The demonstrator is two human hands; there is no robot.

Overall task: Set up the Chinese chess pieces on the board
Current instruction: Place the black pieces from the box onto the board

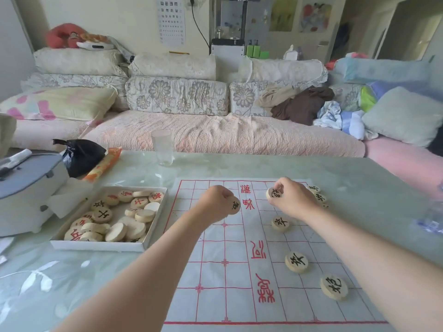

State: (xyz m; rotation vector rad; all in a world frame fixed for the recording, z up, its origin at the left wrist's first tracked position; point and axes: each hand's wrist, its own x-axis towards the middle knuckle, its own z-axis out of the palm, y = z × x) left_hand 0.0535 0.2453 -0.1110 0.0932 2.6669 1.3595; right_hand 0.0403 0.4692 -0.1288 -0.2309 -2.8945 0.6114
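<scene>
Left hand (217, 202) grips one black-marked chess piece (235, 205) and right hand (291, 197) pinches another black-marked piece (274, 193) over the far end of the paper board (215, 295), with placed pieces (296, 261) along its right side and the white box (100, 245) of remaining pieces just left.

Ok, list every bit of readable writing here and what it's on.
"楚河", red, sideways: board, near half.
"漢界", red: board, far half.
"卒", black: mid-board piece and nearer piece.
"炮", probably, black: nearest piece.
"士", black: boxed piece.
Wall eye chart: rotated E shapes only.
Left-held piece in left hand, right-held piece in right hand, all others: covered or blurred.
</scene>
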